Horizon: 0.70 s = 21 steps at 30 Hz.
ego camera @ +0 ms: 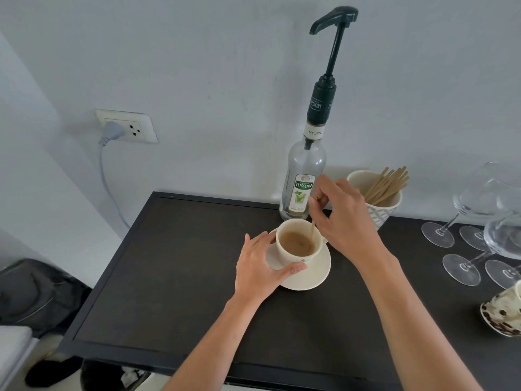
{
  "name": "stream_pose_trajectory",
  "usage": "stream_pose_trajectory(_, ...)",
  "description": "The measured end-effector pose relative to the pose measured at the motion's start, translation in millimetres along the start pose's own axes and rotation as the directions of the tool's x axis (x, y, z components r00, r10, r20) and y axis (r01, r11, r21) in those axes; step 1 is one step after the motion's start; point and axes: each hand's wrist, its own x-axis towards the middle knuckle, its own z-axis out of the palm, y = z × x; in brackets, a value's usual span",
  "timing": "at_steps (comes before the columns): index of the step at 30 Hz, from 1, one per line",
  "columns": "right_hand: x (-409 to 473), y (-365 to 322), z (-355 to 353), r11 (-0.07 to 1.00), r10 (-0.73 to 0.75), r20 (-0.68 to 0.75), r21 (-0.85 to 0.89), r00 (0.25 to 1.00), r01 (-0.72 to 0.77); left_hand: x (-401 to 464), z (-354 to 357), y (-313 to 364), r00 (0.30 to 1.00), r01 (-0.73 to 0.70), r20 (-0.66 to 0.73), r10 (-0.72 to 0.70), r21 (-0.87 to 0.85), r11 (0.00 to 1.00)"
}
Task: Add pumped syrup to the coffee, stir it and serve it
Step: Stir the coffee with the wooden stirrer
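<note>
Head view, looking down on a dark table (pixel 174 277) against a pale wall. Cup (pixel 298 245) of light brown coffee sits on a cream saucer (pixel 313 273), near the back of the table, just in front of the syrup bottle (pixel 303 182). Left hand (pixel 260 266) cups the near left side of the cup: fingers spread, thumb lying along the lower wall, palm over the saucer's left edge; it braces rather than clamps. Right hand (pixel 342 215) hovers above and right of the cup, fingertips pinched together on a thin wooden stirrer (pixel 313 228); the stick slants down into the coffee near the right rim. I read the bottle as clear glass with a green-and-white label, neck tag reading MOJITO, and a tall dark pump (pixel 334 18) with its spout pointing left, well above the cup. I cannot tell how much syrup is in it. Right of the bottle, a white pot (pixel 379 211) holds more stirrers, partly hidden by the right hand. Wine glasses (pixel 479 221) stand at the far right; a speckled cup (pixel 504 311) is cut off by the right edge. A grey plug (pixel 112 130) sits in the wall socket at left.
</note>
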Motion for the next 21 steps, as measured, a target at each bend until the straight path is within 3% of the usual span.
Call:
stream_pose_trajectory(3,-0.8,-4.5,1.9,0.989,0.012,0.046,0.15,0.999,-0.019,0.3,-0.1,-0.3,1.0,-0.01,0.006,0.01,0.009,1.0)
stream_pose_trajectory(7,1.6,1.5,2.8,1.0,0.001,-0.011,-0.004,1.0,-0.001,-0.4,-0.7,1.6,1.0,-0.002,0.007,0.002,0.006,1.0)
stream_pose_trajectory(11,-0.7,-6.8,2.9,0.985,0.001,0.042,0.172,0.999,-0.008,-0.6,-1.0,3.9,1.0,0.009,0.019,-0.01,0.023,1.0)
stream_pose_trajectory(15,-0.4,0.3,4.1,1.0,0.007,-0.019,-0.002,1.0,-0.008,-0.9,-1.1,4.4,1.0,-0.002,0.01,0.002,0.004,1.0)
stream_pose_trajectory(19,-2.3,-6.4,2.7,0.988,0.025,0.021,0.152,0.999,-0.028,0.4,0.1,0.8,1.0,0.0,0.022,0.0,0.019,1.0)
stream_pose_trajectory(21,-1.8,-1.6,4.0,0.997,0.04,-0.036,0.06,0.999,-0.038,0.3,0.8,-1.0,1.0,-0.012,0.009,0.012,0.005,1.0)
